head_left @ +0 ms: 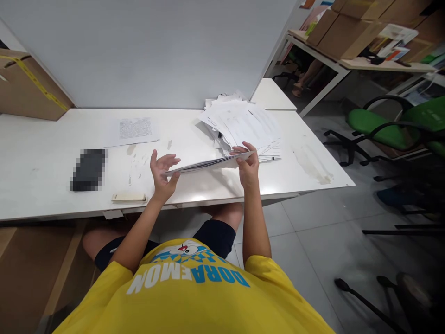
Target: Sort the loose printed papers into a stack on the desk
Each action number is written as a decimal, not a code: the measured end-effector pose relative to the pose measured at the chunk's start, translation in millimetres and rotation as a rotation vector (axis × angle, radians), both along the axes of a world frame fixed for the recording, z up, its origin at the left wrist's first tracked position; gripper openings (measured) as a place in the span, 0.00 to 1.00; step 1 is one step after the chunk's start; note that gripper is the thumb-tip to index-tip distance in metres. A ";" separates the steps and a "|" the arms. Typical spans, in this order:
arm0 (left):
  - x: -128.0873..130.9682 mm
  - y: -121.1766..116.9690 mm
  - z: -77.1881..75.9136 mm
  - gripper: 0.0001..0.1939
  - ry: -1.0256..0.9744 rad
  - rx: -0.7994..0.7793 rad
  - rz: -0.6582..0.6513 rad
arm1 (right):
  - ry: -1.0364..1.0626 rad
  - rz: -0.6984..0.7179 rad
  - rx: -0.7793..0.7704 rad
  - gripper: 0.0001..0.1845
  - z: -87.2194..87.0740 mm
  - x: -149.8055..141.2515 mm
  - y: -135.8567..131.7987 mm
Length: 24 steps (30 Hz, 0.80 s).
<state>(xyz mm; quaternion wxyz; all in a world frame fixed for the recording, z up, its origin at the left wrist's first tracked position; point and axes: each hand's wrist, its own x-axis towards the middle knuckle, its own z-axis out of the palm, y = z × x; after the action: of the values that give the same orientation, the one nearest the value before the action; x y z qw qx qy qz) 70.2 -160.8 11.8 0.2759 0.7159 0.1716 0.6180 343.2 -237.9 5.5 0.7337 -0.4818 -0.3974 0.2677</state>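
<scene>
A thin stack of paper sheets (pixel 208 163) is held up above the front part of the white desk, seen nearly edge-on. My left hand (pixel 164 174) supports its left end, thumb at the near edge and fingers raised and spread behind. At the right end, my right hand (pixel 247 164) grips the sheets between thumb and fingers. Just behind that hand lies a messy pile of printed papers (pixel 243 123). A cream stapler (pixel 129 198) rests by the desk's front edge, left of my left hand. Farther back on the left is a printed sheet (pixel 135 129).
A blurred dark object (pixel 89 169) lies on the left of the white desk (pixel 187 127). A cardboard box (pixel 31 88) stands at the far left, against a grey partition (pixel 149 51). Green chairs (pixel 375 127) and another table with boxes (pixel 344 35) are on the right.
</scene>
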 end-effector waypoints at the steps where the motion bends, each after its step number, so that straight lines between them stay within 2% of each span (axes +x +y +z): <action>1: 0.6 0.5 -2.7 0.41 0.009 -0.030 -0.006 | -0.005 0.015 -0.020 0.35 -4.8 -2.2 -0.8; 5: -0.3 2.5 -17.7 0.41 0.084 -0.126 0.058 | -0.033 -0.027 -0.131 0.33 -24.3 -12.0 -3.1; 8: -0.9 4.7 -19.8 0.31 0.144 -0.242 0.196 | -0.024 -0.024 -0.146 0.29 -24.5 -15.0 -2.7; 10: 1.2 6.6 -13.4 0.26 0.171 -0.318 0.264 | -0.007 0.004 -0.139 0.27 -16.9 -14.1 -1.3; 12: 5.2 8.5 -2.3 0.25 0.161 -0.339 0.285 | -0.011 -0.003 -0.118 0.24 -6.8 -11.4 0.7; 15: 9.8 10.8 14.3 0.26 0.104 -0.289 0.284 | -0.051 -0.067 -0.058 0.21 3.5 -6.6 2.9; 17: 8.8 11.4 18.3 0.28 0.093 -0.231 0.269 | -0.078 -0.064 -0.045 0.22 2.3 -6.0 2.3; 20: 1.0 10.7 8.3 0.30 0.089 -0.206 0.194 | -0.061 -0.020 -0.114 0.25 -10.0 -11.4 -1.5; 24: -10.4 11.6 -17.3 0.33 0.130 -0.321 0.135 | 0.015 0.015 -0.260 0.23 -22.1 -20.9 -5.0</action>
<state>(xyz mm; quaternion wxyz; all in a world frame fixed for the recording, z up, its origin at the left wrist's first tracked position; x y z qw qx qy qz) 59.9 -149.2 -5.5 0.3330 0.6880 0.3329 0.5522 322.2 -242.9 -16.5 0.6660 -0.5679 -0.3575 0.3258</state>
